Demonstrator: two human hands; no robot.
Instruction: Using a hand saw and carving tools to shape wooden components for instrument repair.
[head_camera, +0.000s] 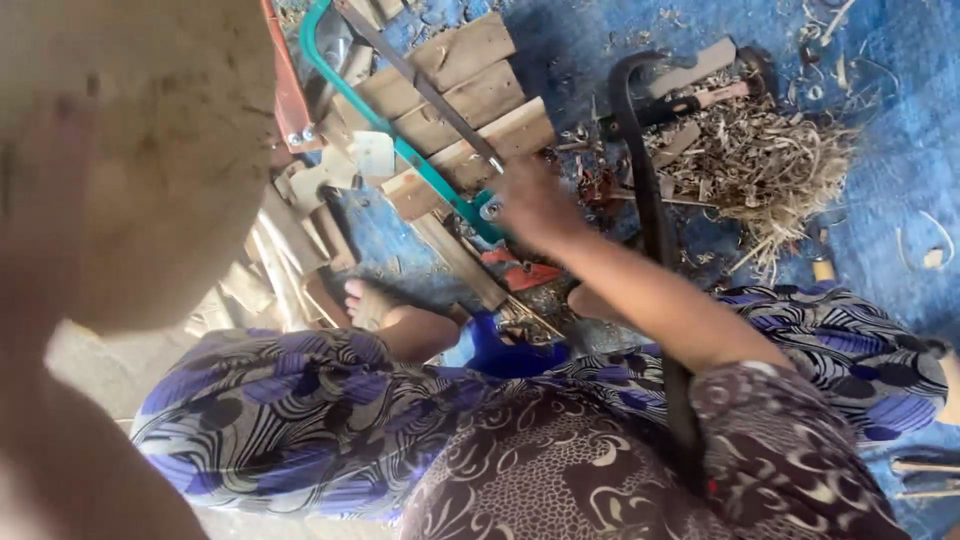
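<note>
Teal metal: bow saw (400, 140), thin tubular frame curved at the top, dark narrow blade strung straight across it; lies slanted over the planks on the floor, in front of the seated person's knees.
Right hand (532, 203): on the saw's lower end, where frame and blade meet at a small bolt; blurred, fingers appear curled around the frame end, exact grip cannot be told.
Left hand (60, 190): close to the lens, very blurred, laid against a large pale round block; whether its fingers are spread or together cannot be told.
Wood block (170, 130): big, pale, rounded, rough dusty face with small dark specks; fills the upper left of the view.
Planks (460, 95): three or four short flat boards, tan, grainy, side by side under the saw.
Shavings (770, 160): loose heap of curled, straw-coloured wood strips, right of the planks.
Floor cover (900, 120): blue sheet, creased, littered with chips.
Black hose (655, 220): rubbery, smooth, arcs from near the shavings down past the right forearm.
Tool with pale wooden handle (715, 95): lies at the top edge of the shavings.
Dress (300, 420): patterned cloth, blue, black and white swirls, over the lap.
Bare foot (368, 303): toes showing beside thin wood strips.
</note>
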